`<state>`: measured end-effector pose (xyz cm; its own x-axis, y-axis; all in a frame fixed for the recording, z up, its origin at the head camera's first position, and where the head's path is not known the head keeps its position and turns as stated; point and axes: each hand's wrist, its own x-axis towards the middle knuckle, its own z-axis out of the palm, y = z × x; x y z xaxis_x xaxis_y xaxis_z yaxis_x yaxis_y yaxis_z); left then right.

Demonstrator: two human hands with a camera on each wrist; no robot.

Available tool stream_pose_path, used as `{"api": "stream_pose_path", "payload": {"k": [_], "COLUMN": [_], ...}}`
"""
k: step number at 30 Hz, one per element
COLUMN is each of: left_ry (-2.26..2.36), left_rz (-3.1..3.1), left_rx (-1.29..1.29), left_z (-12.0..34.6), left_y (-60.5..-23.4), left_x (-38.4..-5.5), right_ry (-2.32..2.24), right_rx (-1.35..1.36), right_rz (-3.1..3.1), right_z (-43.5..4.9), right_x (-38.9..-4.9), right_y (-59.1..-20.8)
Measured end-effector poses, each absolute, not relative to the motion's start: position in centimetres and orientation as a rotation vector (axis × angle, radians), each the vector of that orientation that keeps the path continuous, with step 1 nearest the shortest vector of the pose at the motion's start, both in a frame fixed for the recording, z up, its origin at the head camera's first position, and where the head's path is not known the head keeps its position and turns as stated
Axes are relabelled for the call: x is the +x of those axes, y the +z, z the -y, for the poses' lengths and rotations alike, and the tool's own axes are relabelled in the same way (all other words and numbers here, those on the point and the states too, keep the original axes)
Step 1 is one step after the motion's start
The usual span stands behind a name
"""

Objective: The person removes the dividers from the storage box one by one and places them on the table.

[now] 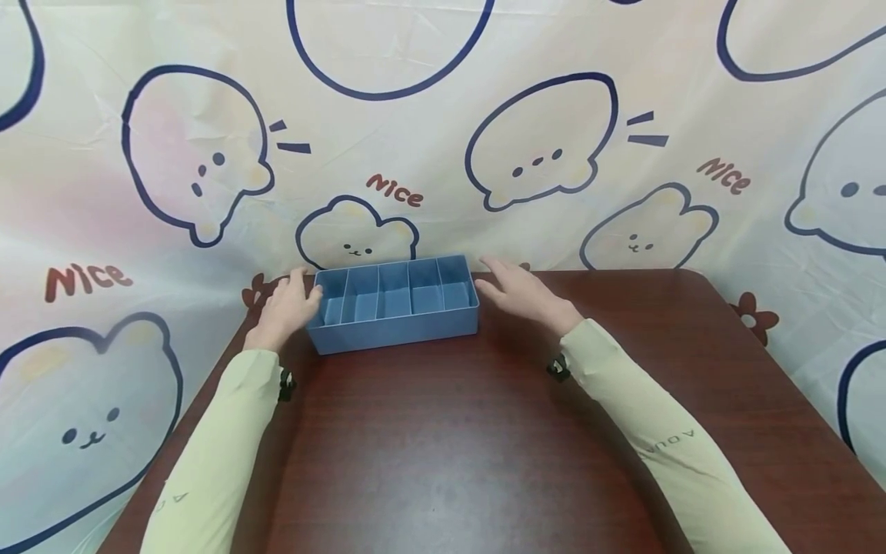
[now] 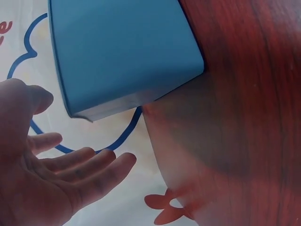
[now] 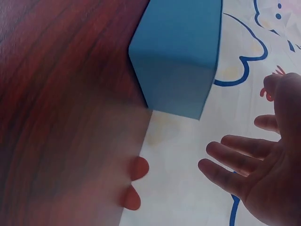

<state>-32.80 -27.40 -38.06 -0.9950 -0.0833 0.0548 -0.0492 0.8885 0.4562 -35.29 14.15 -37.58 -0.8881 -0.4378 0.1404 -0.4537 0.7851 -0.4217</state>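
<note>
A blue divided box point(image 1: 398, 333) with several compartments in a row sits at the far edge of the table, slightly angled. At its left end is my left hand point(image 1: 285, 309); in the left wrist view its fingers point(image 2: 101, 181) are spread and a gap shows between them and the box point(image 2: 124, 52). My right hand point(image 1: 522, 292) is just off the right end, fingers extended toward the box. The right wrist view shows those fingers point(image 3: 235, 157) loosely straight, apart from the box wall point(image 3: 174, 84). Neither hand holds anything.
The dark brown wooden table point(image 1: 429, 446) stretches in front of the box. Right behind it hangs a pale curtain point(image 1: 443, 154) printed with cartoon bears and the word Nice, which also covers both sides.
</note>
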Motion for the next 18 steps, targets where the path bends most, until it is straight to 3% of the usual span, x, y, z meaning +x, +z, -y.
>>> {"api": "stream_pose_path", "payload": {"k": [18], "left_ry": [-0.807], "left_rz": [2.934], "left_rx": [0.180], "left_z": [26.4], "left_y": [-38.8], "left_x": [-33.8], "right_ry": [0.801], "right_rx": [0.709], "right_rz": [2.885], "right_z": [-11.9], "right_x": [-35.6], "right_y": [-39.7]}}
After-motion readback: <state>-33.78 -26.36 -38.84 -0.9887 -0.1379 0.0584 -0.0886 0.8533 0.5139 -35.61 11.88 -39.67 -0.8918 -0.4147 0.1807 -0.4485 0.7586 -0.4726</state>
